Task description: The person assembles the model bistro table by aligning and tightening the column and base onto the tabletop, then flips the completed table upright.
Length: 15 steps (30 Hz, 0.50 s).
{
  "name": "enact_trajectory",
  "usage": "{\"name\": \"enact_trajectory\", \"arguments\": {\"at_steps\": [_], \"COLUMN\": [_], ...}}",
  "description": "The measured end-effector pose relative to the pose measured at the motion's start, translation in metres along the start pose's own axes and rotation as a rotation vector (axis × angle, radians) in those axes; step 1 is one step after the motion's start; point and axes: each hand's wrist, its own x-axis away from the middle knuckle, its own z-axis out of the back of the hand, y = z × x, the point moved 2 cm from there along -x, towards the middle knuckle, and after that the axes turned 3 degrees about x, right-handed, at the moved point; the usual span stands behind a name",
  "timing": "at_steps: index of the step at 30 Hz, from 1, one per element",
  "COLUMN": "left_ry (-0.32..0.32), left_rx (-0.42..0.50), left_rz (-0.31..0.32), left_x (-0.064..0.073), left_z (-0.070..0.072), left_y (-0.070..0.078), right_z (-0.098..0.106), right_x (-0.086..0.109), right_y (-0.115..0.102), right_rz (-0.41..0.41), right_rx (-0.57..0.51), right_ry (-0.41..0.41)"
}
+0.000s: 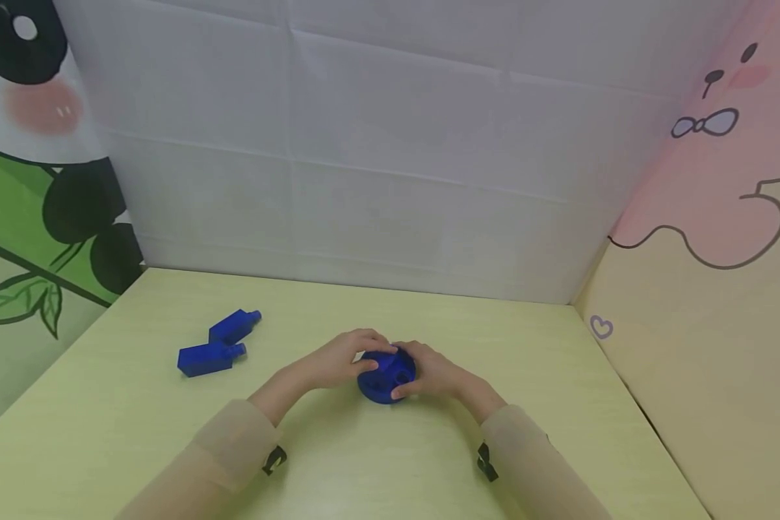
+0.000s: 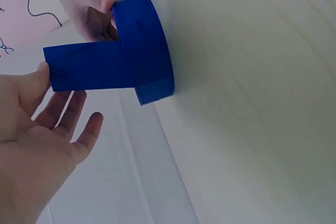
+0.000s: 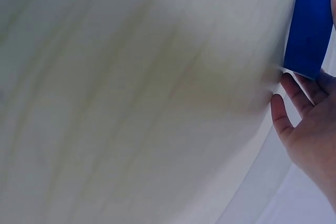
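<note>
A blue round base with holes in its top sits on the table in front of me. From it stands a blue rectangular block, its lower end at the base. My left hand pinches the block's upper end between thumb and fingers. On the other side my right hand grips the base by its rim, thumb at the near side and fingers round the far side. In the right wrist view the base's side wall shows at the right edge, fingers beside it.
Two more blue blocks lie on the table at the left, a nearer block and a farther block, each with a narrower peg at its right end. A white wall sheet closes off the back; printed panels stand at both sides.
</note>
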Motion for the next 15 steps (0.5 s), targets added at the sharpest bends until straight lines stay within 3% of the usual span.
{"name": "enact_trajectory", "arguments": {"at_steps": [3,7,11,15], "left_ry": [0.104,0.271,0.299,0.304], "left_rx": [0.057,0.086,0.048,0.018], "left_rz": [0.060,0.189,0.281,0.315], "left_x": [0.001,0.000,-0.003,-0.005], "left_z": [0.001,0.000,-0.008,-0.016], "left_y": [0.001,0.004,0.007,0.010], "right_z": [0.000,0.000,0.000,0.001], "right_x": [0.000,0.001,0.001,0.001], "right_y": [0.000,-0.001,-0.001,-0.002], "right_rz": [-0.016,-0.045,-0.052,-0.049], "right_rx": [-0.018,-0.011,-0.005,-0.001], "right_ry": [-0.006,-0.010,-0.020,-0.030]}}
